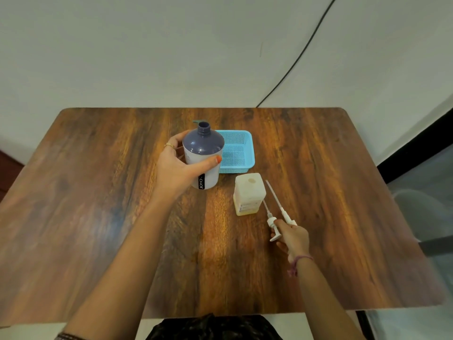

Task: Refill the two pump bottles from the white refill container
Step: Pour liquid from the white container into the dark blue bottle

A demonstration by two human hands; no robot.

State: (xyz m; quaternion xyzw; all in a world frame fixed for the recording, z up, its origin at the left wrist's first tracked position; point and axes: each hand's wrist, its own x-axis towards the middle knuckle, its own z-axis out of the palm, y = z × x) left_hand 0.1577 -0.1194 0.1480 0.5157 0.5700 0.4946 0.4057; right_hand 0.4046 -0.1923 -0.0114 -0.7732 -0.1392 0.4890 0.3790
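From the head camera I am looking down on a wooden table (98,192) with rounded far corners. My left hand (176,168) is wrapping its fingers and thumb round the shoulder of a purple-topped pump bottle (203,155), whose pump is off and whose neck is standing open; the bottle is upright near the table's middle, though I cannot tell whether its base is resting on the wood or just clear of it. A gold ring (169,145) is showing on one finger.

My right hand (293,238) is curling round the head of a white pump (282,207), its long dip tube pointing away towards the far edge. A second white pump (272,223) is lying just beside it on the table, touching or nearly touching the same hand; I cannot tell which.

The white refill container (248,193) is standing upright between the two hands, just left of the dip tubes, with yellowish liquid showing low inside. Behind it a small blue plastic basket (239,149) is sitting just right of the held bottle, partly hidden by it. Something teal (196,121) is peeking out behind the bottle's neck; I cannot tell what it is.

A black cable (306,45) is running down the pale wall (147,45) behind.
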